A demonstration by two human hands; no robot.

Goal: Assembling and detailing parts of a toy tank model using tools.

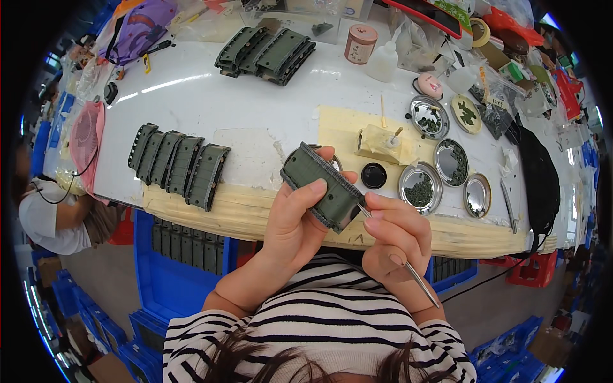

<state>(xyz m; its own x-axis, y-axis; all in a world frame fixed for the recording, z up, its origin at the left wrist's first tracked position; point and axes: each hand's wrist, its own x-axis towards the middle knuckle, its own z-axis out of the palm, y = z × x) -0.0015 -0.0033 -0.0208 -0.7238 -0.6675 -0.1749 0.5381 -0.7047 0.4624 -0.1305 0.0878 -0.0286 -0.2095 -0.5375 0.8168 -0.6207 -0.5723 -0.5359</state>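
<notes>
My left hand (297,214) is closed around a dark green plastic model part (319,182), with toothed strips like tracks along its long edges. The part is tilted above the table's near edge, thumb on its flat face. In my right hand (399,236) is a slim silver metal tool (418,281). Its upper tip meets the right end of the part, and the other end points down toward my forearm. Whether the tool has one or two prongs I cannot tell. Behind the part, a round metal dish (336,157) is mostly hidden.
Similar green parts stand in a row (179,163) at left and a stack (265,54) farther back. Metal dishes of small green pieces (419,188) lie at right, near a black round lid (373,175) and a tape-wrapped block (386,143). A blue crate (163,281) sits below the table.
</notes>
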